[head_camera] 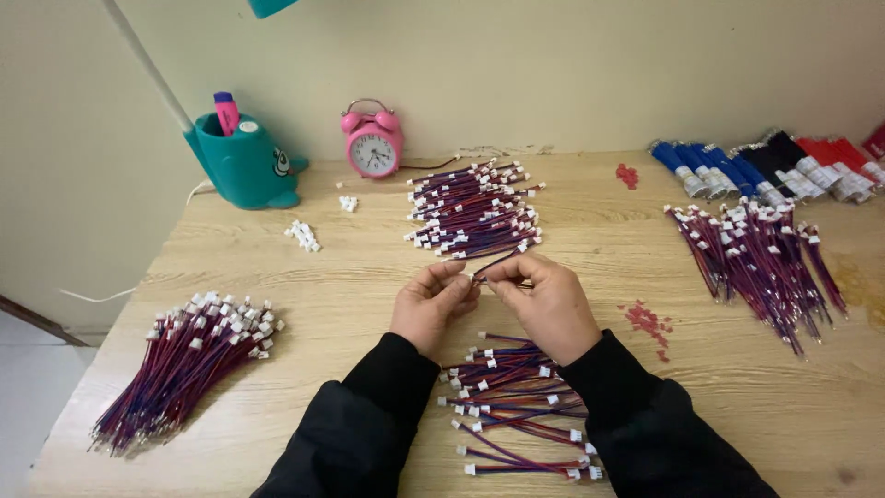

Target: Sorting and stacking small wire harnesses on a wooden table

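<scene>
My left hand (430,300) and my right hand (550,300) meet above the middle of the wooden table (350,277). Together they pinch one short red-and-blue wire lead (495,265) with a white plug at its end. The fingertips of both hands touch it. Directly below my wrists lies a loose pile of the same wire leads (516,406). Black sleeves cover both forearms.
Further bundles of wire leads lie at the left front (184,364), the back middle (475,210) and the right (761,254). A pink alarm clock (372,140), a teal pen holder (244,161), loose white plugs (302,235), rolled blue, black and red bundles (770,166) and red scraps (648,323) surround them.
</scene>
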